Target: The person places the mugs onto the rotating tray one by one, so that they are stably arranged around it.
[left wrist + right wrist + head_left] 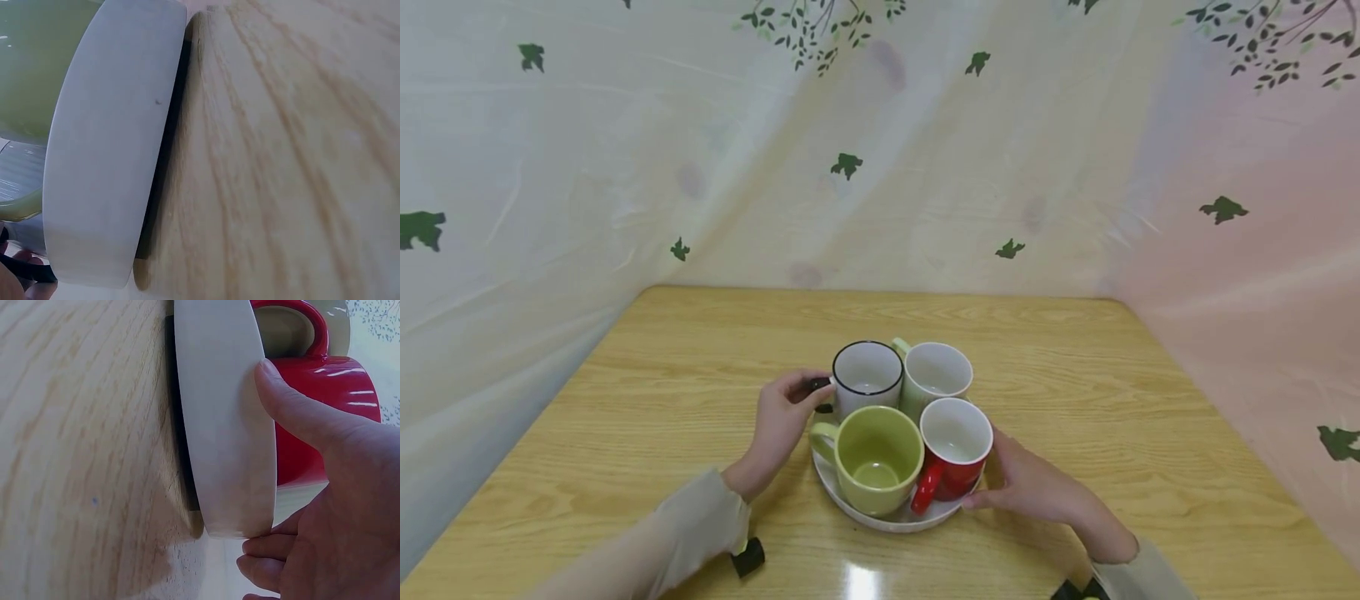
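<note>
A white round tray (pixel 891 525) on the wooden table carries a yellow-green mug (pixel 878 467), a red mug (pixel 958 479) with a white inside, a pale green mug (pixel 937 371) and a white mug (pixel 868 373) with a black rim. My left hand (pixel 778 421) pinches the white mug's black handle (pixel 820 384) between thumb and fingers. At the tray's right side, my right hand (pixel 1037 483) grips the edge. In the right wrist view its thumb (pixel 290 403) lies on the rim beside the red mug, and its fingertips (pixel 265 556) curl against the side.
The wooden table (pixel 625 450) spreads out around the tray. A pale cloth (pixel 925 225) with green bird and leaf prints hangs along the back and both sides of the table. The mugs stand close together, handles pointing outward in several directions.
</note>
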`<state>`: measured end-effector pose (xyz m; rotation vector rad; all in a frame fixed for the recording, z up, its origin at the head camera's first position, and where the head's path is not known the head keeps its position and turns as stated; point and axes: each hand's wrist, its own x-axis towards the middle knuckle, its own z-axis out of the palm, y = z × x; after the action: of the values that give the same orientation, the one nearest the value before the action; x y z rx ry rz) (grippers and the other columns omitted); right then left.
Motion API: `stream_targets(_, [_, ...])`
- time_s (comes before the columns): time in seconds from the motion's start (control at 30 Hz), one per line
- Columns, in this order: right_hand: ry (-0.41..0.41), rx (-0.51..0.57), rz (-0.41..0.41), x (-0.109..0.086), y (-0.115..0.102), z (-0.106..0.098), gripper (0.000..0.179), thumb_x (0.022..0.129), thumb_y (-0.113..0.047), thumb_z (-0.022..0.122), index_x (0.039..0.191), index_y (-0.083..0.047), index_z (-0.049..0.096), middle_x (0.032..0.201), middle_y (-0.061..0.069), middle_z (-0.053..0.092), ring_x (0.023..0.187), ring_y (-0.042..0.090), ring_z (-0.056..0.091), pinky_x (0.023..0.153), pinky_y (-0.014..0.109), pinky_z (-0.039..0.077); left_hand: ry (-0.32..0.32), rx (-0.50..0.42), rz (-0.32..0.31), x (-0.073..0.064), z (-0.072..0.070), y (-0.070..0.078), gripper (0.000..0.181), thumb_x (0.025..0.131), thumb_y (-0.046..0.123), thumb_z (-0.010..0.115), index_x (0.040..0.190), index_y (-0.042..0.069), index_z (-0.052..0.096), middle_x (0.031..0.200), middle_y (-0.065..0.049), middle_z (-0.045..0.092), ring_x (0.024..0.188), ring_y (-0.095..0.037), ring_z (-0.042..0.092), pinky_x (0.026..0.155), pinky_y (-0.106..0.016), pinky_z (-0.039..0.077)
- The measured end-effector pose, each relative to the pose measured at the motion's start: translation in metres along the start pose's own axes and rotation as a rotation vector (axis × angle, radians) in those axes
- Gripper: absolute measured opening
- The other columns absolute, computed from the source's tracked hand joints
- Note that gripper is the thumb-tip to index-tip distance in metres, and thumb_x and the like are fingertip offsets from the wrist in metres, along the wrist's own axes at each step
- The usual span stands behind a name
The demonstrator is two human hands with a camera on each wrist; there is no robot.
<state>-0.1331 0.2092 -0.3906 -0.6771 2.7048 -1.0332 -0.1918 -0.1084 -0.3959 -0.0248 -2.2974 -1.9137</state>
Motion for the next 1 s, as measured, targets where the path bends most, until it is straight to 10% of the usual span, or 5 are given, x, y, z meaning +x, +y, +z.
stream_targets(1.0, [0.019, -0.052, 0.015, -0.003, -0.003, 0.002, 0.105, 0.072, -0.049, 0.081, 0.149, -0.001, 0.028, 0.144, 0.022, 0.046, 0.134, 0.044, 0.042, 0.107, 0.066, 0.035, -0.144, 0.011, -0.088, -0.008, -0.005, 0.011, 0.041, 0.089, 0.008, 0.068, 0.129, -0.001, 0.060, 0.132, -0.019, 0.061, 0.126, -0.028, 0.056, 0.107, -0.036, 0.047])
